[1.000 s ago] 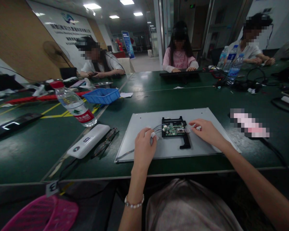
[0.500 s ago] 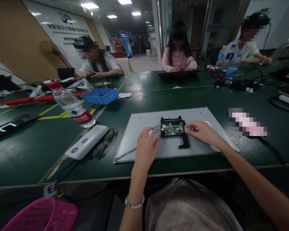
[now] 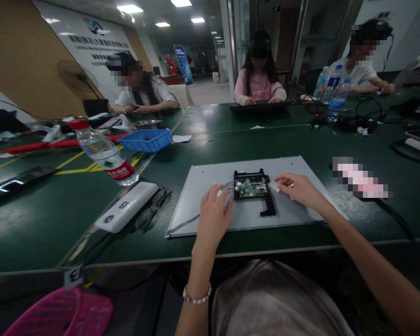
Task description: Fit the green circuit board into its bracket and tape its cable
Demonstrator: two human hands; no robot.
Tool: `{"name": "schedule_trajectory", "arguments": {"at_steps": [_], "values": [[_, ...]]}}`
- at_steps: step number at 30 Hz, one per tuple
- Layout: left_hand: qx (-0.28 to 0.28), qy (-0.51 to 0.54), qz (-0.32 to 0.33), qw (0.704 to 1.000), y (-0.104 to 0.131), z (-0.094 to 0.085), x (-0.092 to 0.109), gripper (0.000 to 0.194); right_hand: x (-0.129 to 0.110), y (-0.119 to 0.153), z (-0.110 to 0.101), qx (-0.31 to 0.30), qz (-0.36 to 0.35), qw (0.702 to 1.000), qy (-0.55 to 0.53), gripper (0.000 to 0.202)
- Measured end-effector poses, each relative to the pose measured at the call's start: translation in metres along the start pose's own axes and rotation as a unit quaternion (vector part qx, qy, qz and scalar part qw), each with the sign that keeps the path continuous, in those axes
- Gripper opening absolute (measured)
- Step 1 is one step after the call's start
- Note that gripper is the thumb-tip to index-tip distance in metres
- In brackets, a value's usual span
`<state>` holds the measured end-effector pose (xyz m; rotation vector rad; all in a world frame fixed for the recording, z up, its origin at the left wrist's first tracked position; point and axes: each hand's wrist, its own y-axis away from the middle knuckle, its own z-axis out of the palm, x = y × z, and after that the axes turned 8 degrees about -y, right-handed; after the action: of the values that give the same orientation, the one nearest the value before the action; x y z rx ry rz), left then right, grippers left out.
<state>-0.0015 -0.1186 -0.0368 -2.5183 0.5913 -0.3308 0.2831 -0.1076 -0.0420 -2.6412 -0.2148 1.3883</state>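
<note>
A small green circuit board (image 3: 250, 188) sits in a black plastic frame (image 3: 268, 205) on a flat grey-white panel (image 3: 196, 179). My left hand (image 3: 215, 210) lies left of the board, fingers curled over thin grey cables (image 3: 185, 223) that run from it; a bit of white shows among the fingers. Thumb and index finger stand slightly apart. Just right of the frame, my right hand (image 3: 299, 189) pinches a small white piece (image 3: 275, 186) that looks like tape or paper. Its lower part is hidden by the fingers.
Left of the panel lie glasses (image 3: 150, 210), a white power bank (image 3: 128, 205) and a tilted water bottle (image 3: 107, 156). Beyond stands a blue basket (image 3: 147, 141). A blurred pink object (image 3: 360, 177) lies right. A pink basket (image 3: 63, 312) is below the table edge. Several people sit around.
My right hand's fingers have shifted slightly, and the white piece now shows at their tips beside the frame. My left hand has barely moved.
</note>
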Motion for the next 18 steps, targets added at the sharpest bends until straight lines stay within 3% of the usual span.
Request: {"name": "schedule_trajectory", "arguments": {"at_steps": [11,18], "values": [[0.000,-0.007,0.002,1.000,-0.0005,-0.0006,0.0018,0.024,0.0039,-0.0010,-0.0008,0.018,-0.038,0.994,0.099,0.015],[-0.008,-0.022,-0.008,1.000,-0.0052,-0.0025,0.0083,0.026,0.0050,0.0000,-0.0001,0.001,-0.063,0.994,0.093,0.017]]}}
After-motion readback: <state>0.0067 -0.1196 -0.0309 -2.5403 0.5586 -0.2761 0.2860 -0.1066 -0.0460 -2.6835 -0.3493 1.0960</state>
